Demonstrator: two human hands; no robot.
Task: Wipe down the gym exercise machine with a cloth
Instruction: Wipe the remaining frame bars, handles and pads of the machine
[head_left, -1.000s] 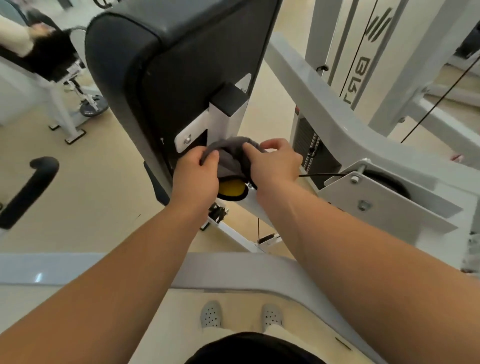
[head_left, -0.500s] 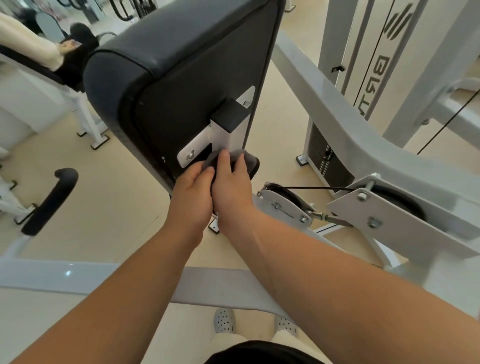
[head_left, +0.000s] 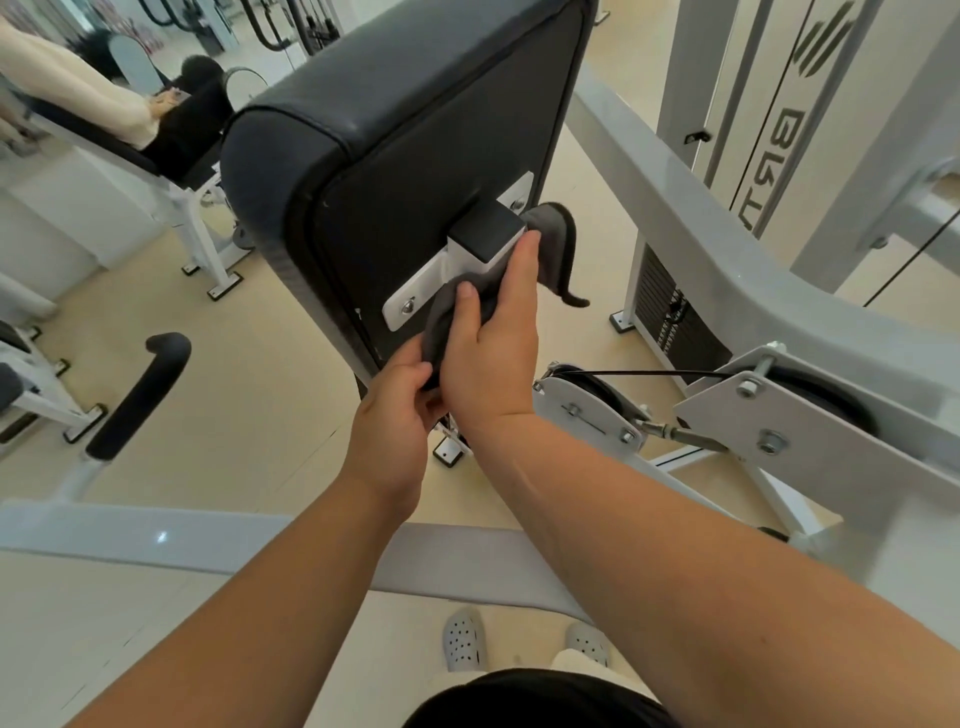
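Cloth (head_left: 558, 241), dark grey and soft-looking, is wrapped round the white upright post (head_left: 470, 260) of the machine (head_left: 701, 234), just behind the black back pad (head_left: 415, 130) and under the post's black cap (head_left: 485, 228). In the head view, the only one, the right hand (head_left: 491, 338) clasps the cloth against the post: its thumb lies across the fabric on the near face and its fingers (head_left: 527, 260) reach up the post's right side, with the cloth bunched under the palm. The left hand (head_left: 400, 410) sits just below and touches the right one, its curled fingers pinching the cloth's lower end, which runs down as a creased band from under the right thumb. Above the right fingers the other end stands free of the grip, arching over to the right of the post and hanging down in a narrow tail that ends in a small curled tip. The fabric is plain, with no pattern, and folds thickly. A white bracket plate (head_left: 415, 304) with a bolt shows beside the cloth on the pad's back. To the right are a pulley (head_left: 597, 389) with a black cable and a weight stack (head_left: 675, 322). A padded handle (head_left: 140, 395) stands at the left, and another person (head_left: 104, 98) lies on a bench at the far left.
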